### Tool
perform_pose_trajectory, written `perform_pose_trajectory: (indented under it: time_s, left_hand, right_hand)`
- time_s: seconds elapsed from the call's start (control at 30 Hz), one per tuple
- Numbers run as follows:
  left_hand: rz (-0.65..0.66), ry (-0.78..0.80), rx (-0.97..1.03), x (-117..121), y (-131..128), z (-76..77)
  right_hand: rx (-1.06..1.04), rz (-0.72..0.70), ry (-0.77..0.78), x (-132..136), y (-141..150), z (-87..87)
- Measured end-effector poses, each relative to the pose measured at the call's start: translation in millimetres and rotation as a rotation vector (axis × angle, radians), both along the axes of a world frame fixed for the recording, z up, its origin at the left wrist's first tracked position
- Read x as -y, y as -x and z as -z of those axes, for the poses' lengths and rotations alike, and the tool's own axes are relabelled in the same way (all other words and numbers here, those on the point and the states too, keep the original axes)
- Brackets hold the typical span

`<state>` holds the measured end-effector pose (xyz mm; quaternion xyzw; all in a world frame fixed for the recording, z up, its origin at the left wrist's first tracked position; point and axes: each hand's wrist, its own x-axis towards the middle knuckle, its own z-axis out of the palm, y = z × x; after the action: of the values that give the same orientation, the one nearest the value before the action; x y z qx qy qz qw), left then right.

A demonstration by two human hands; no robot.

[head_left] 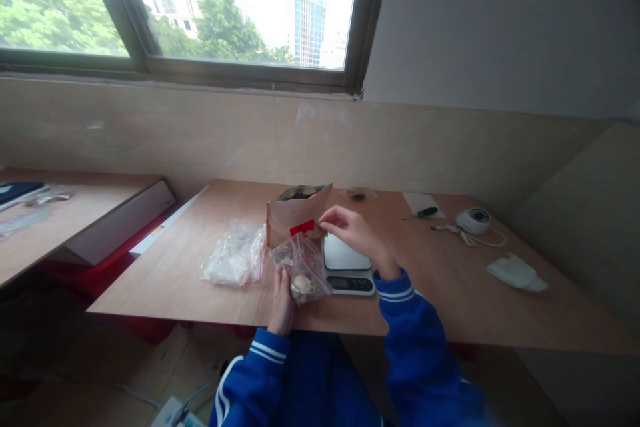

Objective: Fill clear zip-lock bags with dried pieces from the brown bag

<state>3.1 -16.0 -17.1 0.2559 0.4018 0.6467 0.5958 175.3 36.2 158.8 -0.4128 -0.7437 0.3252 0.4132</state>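
My left hand (283,299) grips the bottom of a small clear zip bag (301,267) with a red seal strip and some pale pieces inside, held upright over the front of the wooden table (440,293). My right hand (350,230) pinches the bag's top at the red strip. Behind the bag stands an open brown paper pouch (295,210) with dark contents. A small digital kitchen scale (346,268) sits just right of the bag, under my right wrist.
A pile of empty clear zip bags (234,257) lies to the left. At the back right are a green-handled screwdriver (423,213), a white paper (423,202), a round white device (473,219) with cable, and a crumpled tissue (517,273). A second table (65,213) stands left.
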Motion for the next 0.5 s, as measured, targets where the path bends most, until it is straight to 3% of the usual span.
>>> perform_pose_trajectory:
  time_s: [0.17,0.27,0.37,0.5]
  left_hand:
    - [-0.005,0.081,0.048,-0.5,1.1,-2.2]
    - [0.014,0.094,0.09,-0.3,1.0,-5.0]
    - [0.037,0.092,0.12,0.0,0.1,-7.5]
    - [0.025,0.059,0.132,0.2,0.9,-4.4]
  right_hand:
    - [-0.156,0.134,-0.216,-26.6,9.1,-42.4]
    - [-0.132,0.167,-0.326,-42.3,20.1,-54.9]
    - [-0.03,0.09,-0.349,-51.1,30.1,-52.0]
    - [0.05,0.025,-0.367,-47.5,34.6,-35.3]
